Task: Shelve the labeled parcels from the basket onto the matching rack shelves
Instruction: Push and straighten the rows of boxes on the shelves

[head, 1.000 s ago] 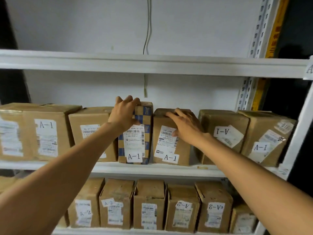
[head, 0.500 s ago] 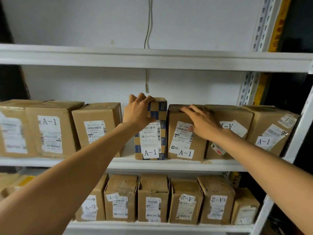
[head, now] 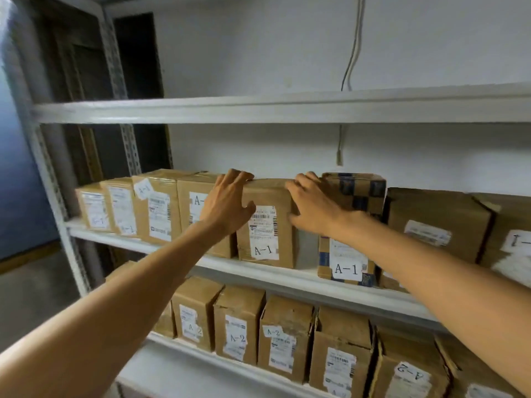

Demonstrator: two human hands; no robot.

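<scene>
A brown parcel labeled A-1 [head: 267, 225] stands upright on the middle rack shelf [head: 258, 272]. My left hand [head: 227, 205] lies over its top left edge with fingers spread. My right hand [head: 313, 208] presses its top right edge, so the parcel is held between both hands. Just to the right, past a narrow gap, stands a blue-checkered A-1 parcel [head: 356, 191], partly hidden by my right hand and wrist. The basket is not in view.
More A-1 parcels [head: 155, 208] fill the shelf to the left, and a large brown one [head: 436, 222] stands to the right. A-2 parcels [head: 238, 326] line the shelf below. An upper shelf [head: 258, 110], a rack post [head: 43, 156] and a hanging cable [head: 352, 53] are near.
Both hands have shifted one parcel to the left: the left hand left the checkered parcel for the brown one, and the right hand now sits at the gap. My view swung left.
</scene>
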